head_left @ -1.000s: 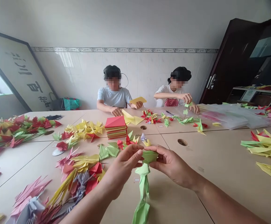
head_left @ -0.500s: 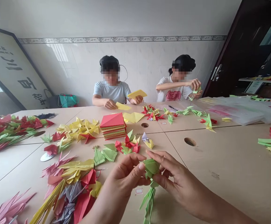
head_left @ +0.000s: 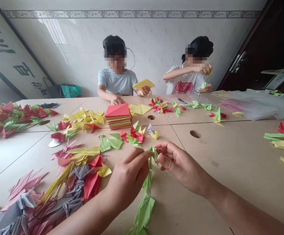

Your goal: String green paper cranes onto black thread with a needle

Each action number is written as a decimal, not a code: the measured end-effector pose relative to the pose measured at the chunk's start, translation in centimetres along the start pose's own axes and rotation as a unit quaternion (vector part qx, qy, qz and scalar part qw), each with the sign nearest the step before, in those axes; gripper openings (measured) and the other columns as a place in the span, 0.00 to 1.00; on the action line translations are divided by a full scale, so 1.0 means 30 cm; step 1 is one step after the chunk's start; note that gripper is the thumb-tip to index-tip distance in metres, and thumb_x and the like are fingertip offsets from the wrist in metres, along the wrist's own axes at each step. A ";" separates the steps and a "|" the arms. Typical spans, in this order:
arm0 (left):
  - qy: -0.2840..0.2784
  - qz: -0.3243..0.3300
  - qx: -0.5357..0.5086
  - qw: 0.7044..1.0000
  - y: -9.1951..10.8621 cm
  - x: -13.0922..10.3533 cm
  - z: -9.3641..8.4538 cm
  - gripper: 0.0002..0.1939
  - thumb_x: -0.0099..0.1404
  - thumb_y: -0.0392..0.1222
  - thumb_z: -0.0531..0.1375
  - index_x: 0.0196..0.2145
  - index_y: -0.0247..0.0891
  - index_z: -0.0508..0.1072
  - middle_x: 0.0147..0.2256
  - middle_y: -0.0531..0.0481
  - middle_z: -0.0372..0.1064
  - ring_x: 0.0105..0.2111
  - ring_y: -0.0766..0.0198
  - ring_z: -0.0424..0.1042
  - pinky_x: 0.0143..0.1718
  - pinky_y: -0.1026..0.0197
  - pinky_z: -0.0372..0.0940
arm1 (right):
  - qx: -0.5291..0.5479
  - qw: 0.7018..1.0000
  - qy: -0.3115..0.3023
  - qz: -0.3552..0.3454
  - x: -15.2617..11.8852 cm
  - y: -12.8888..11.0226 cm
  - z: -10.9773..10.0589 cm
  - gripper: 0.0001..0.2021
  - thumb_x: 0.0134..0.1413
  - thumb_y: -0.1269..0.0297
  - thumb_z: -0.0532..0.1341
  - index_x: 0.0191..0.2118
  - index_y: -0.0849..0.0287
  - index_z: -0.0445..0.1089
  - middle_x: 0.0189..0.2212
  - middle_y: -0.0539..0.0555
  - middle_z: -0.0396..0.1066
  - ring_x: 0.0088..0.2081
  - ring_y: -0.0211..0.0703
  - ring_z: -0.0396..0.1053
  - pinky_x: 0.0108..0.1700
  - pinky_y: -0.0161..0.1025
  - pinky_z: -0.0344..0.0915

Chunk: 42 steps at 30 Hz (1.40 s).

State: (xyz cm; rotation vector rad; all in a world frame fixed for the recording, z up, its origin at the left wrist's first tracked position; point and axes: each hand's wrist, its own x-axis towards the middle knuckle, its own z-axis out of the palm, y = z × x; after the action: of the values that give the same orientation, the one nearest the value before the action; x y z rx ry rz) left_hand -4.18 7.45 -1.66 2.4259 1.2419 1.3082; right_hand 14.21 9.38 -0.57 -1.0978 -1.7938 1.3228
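Note:
My left hand pinches the top of a green folded-paper piece above the table. Close on its right, my right hand has its fingers curled around the same piece, the fingertips at its edge. Below my hands a string of green folded paper hangs down to the near edge of the view. Pink, yellow, grey and red folded pieces lie left of my left forearm, among them a grey bundle. Past my hands are a red and yellow cluster and green pieces.
A stack of coloured paper stands mid-table beside a yellow pile. Across the table sit two people; one holds yellow paper, the other green pieces on a string. Plastic sheets lie at right; table holes are visible.
The view has tilted downward. My left hand has turned over to pinch the green piece from above, and more of the green string shows. The person on the left has lowered one hand behind the stack.

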 end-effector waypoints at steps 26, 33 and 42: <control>-0.016 -0.010 0.042 0.999 0.037 0.013 -0.024 0.11 0.59 0.25 0.53 0.38 0.35 0.68 0.30 0.50 0.69 0.27 0.68 0.69 0.27 0.68 0.65 | -0.054 0.998 -0.012 0.029 -0.007 -0.033 -0.054 0.12 0.55 0.52 0.59 0.33 0.57 0.66 0.28 0.48 0.68 0.31 0.37 0.65 0.32 0.34 0.61; -0.020 0.030 0.043 0.998 0.033 0.011 -0.026 0.10 0.61 0.24 0.53 0.36 0.35 0.68 0.31 0.49 0.69 0.30 0.69 0.70 0.32 0.68 0.65 | -0.044 0.997 -0.051 0.044 -0.004 -0.033 -0.047 0.13 0.53 0.53 0.62 0.36 0.57 0.67 0.33 0.50 0.70 0.35 0.40 0.66 0.35 0.35 0.61; -0.013 0.026 0.016 0.999 0.044 0.004 -0.019 0.12 0.60 0.24 0.53 0.38 0.36 0.70 0.33 0.48 0.69 0.33 0.69 0.71 0.35 0.68 0.66 | -0.075 0.994 -0.051 0.058 0.000 -0.038 -0.046 0.06 0.55 0.61 0.59 0.36 0.56 0.70 0.33 0.48 0.72 0.32 0.37 0.65 0.31 0.33 0.60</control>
State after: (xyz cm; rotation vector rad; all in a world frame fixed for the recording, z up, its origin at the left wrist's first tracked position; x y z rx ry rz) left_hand -3.77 6.54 -0.64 2.5050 1.2113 1.2747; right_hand 15.11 9.79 0.92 -1.2510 -1.9569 1.3513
